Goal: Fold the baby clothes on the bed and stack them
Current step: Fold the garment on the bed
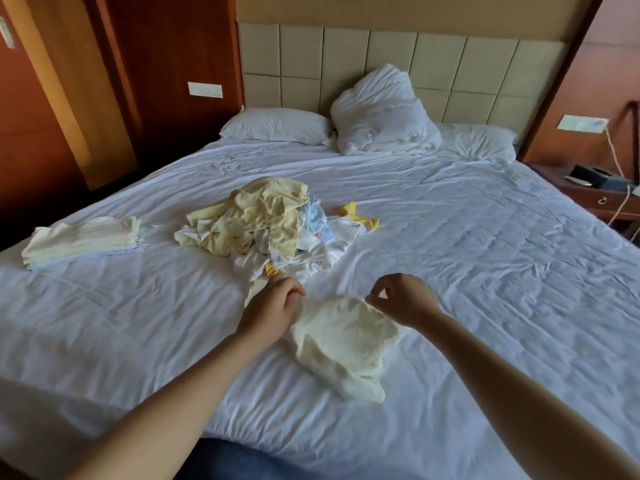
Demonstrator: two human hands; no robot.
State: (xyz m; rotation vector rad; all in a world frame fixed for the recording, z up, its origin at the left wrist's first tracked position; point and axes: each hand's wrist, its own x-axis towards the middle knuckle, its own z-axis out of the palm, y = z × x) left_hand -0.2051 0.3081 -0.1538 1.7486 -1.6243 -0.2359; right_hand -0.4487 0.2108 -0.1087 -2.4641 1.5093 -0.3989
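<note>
My left hand and right hand each hold a pinching grip on the cream garment's far edge, near me on the bed.

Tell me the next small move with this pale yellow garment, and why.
Probably draw the hands apart and lay it flat on the bed. The left hand and right hand each pinch an edge of the pale yellow garment, which is bunched and wrinkled, so it needs spreading before any fold.
</note>
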